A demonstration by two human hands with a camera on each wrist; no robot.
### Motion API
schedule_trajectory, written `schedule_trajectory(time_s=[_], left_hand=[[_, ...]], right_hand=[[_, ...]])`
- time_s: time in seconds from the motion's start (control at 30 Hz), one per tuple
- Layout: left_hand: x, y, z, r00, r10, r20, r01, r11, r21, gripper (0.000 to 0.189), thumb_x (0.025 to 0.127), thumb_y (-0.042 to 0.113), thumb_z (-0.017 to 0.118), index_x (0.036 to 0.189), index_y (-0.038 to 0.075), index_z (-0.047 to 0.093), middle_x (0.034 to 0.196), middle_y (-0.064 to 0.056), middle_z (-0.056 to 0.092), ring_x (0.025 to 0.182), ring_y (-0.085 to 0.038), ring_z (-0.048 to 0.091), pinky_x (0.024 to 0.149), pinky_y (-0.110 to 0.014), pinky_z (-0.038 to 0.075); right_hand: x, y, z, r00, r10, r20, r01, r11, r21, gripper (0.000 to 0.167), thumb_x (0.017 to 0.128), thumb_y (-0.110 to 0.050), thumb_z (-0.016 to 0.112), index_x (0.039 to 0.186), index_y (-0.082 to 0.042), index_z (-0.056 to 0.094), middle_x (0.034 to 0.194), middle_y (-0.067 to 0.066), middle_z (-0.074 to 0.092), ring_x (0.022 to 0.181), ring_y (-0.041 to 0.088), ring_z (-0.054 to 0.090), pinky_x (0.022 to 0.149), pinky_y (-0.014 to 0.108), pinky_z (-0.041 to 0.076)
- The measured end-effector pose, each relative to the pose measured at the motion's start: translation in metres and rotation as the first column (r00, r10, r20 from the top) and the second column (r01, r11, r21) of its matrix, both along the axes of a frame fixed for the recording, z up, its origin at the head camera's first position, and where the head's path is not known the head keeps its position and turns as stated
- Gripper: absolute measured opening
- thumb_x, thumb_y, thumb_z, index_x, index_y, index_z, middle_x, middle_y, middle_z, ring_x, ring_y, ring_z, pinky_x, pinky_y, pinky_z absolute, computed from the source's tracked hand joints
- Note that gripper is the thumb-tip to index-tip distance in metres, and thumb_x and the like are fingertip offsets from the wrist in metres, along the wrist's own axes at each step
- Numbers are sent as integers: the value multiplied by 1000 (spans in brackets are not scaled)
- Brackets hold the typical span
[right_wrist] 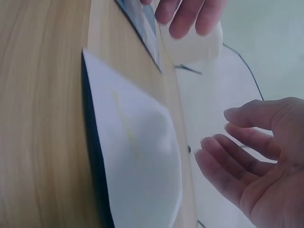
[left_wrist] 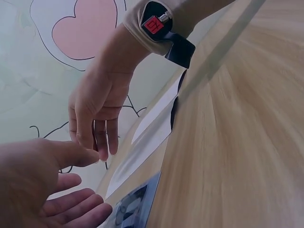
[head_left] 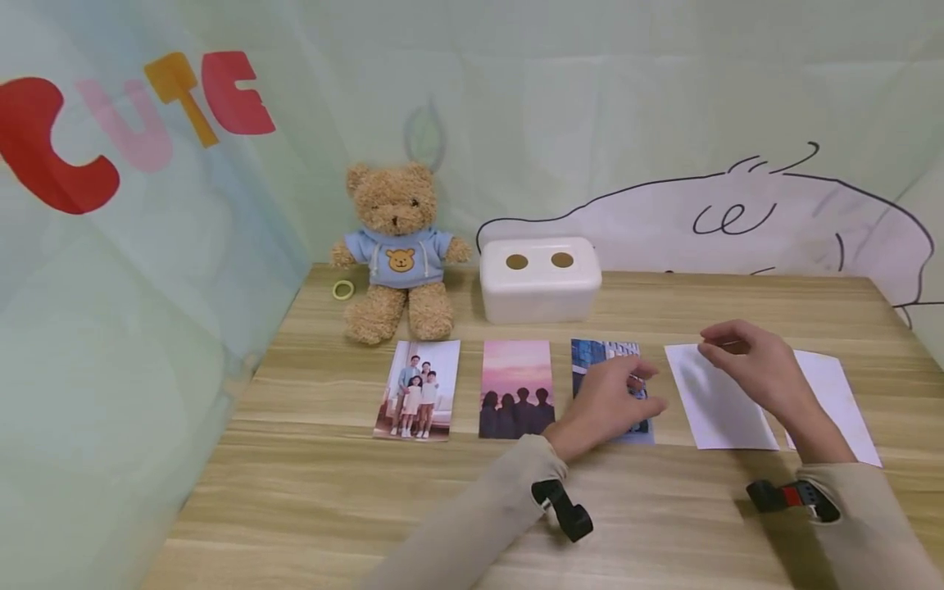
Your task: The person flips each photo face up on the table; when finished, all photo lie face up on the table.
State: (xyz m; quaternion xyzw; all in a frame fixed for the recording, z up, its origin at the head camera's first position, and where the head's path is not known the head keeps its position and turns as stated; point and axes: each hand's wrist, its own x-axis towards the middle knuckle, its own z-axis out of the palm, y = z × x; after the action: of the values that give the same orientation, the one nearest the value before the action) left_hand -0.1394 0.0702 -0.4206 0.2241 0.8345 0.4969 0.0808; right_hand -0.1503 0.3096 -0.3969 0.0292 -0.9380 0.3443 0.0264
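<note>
Centrally in the head view, left hand over the blue-toned print, fingers loosely bent, thumb apart, grasping nothing; whether it touches, cannot tell. Right of centre, right hand above the first white sheet, relaxed, likewise unburdened; second white sheet just beside, at right. Left of these: pink-sky print at centre, family print farther left. Upper middle: teddy bear seated on the table, white box beside it, small yellow-green ring at its left.

Left wrist view: left hand lower left, thumb and fingers parted; right hand upper left, fingers pointing down; blue-toned print at bottom.

Right wrist view: right hand at right edge, fingers slightly curved, released; left fingertips at top; a white sheet lower centre.
</note>
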Motion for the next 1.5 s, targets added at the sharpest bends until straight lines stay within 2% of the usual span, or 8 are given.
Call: schedule_trajectory(time_s=[0.17, 0.37, 0.63, 0.8, 0.9, 1.1, 1.33, 1.5], left_hand=[[0, 13, -2, 1000, -1, 13, 0, 1000, 16, 42, 91, 22, 86, 128, 6, 74, 122, 0, 76, 100, 0, 68, 82, -9, 48], [-1, 24, -6, 1000, -3, 11, 3, 1000, -17, 45, 90, 28, 88, 129, 9, 74, 119, 4, 75, 99, 2, 64, 84, -8, 47], [-3, 37, -8, 994, -42, -104, 27, 989, -144, 49, 88, 32, 89, 129, 11, 75, 105, 8, 70, 90, 3, 57, 78, -4, 38], [-2, 44, -8, 987, -69, -143, 40, 979, -200, 48, 89, 34, 88, 129, 11, 76, 109, 7, 72, 91, 3, 56, 79, -3, 37], [-1, 48, -8, 985, -68, -156, 26, 967, -253, 49, 88, 36, 89, 129, 12, 76, 111, 7, 72, 94, 4, 57, 82, -4, 38], [-2, 55, -10, 983, -45, -178, -21, 935, -353, 54, 85, 43, 90, 129, 15, 76, 112, 11, 72, 100, 5, 58, 86, -4, 38], [-1, 63, -11, 978, -10, -206, -83, 895, -439, 61, 77, 52, 94, 126, 20, 78, 109, 12, 64, 95, 2, 54, 78, -6, 36], [5, 64, -11, 968, -1, -252, -130, 855, -502, 66, 72, 60, 95, 125, 22, 78, 111, 10, 58, 96, -1, 51, 80, -11, 37]], right_hand=[[0, 15, -3, 1000, -28, 1, 28, 999, 31, 38, 106, -26, 68, 129, 5, 66, 122, 30, 70, 111, 47, 66, 67, 16, 46], [0, 27, -5, 999, -51, 17, 50, 997, 58, 40, 106, -25, 68, 130, 6, 64, 123, 34, 68, 114, 50, 63, 72, 24, 46], [0, 36, -10, 998, -58, 38, 56, 996, 71, 41, 105, -24, 70, 130, 8, 63, 125, 35, 66, 115, 51, 62, 76, 29, 45], [0, 40, -12, 996, -61, 67, 55, 995, 80, 43, 106, -26, 69, 129, 10, 62, 126, 37, 65, 116, 53, 61, 71, 22, 46], [0, 41, -13, 995, -64, 83, 57, 994, 90, 45, 106, -27, 68, 130, 10, 61, 127, 38, 64, 115, 54, 62, 69, 22, 47], [1, 43, -16, 993, -76, 94, 67, 993, 101, 47, 106, -28, 68, 130, 11, 60, 127, 39, 63, 113, 54, 62, 70, 28, 49], [1, 43, -18, 994, -73, 83, 65, 994, 91, 46, 105, -28, 70, 128, 11, 62, 124, 38, 65, 111, 51, 63, 65, 19, 47], [0, 39, -21, 995, -66, 74, 61, 996, 72, 44, 104, -25, 71, 127, 11, 63, 122, 37, 66, 109, 50, 65, 63, 18, 47]])
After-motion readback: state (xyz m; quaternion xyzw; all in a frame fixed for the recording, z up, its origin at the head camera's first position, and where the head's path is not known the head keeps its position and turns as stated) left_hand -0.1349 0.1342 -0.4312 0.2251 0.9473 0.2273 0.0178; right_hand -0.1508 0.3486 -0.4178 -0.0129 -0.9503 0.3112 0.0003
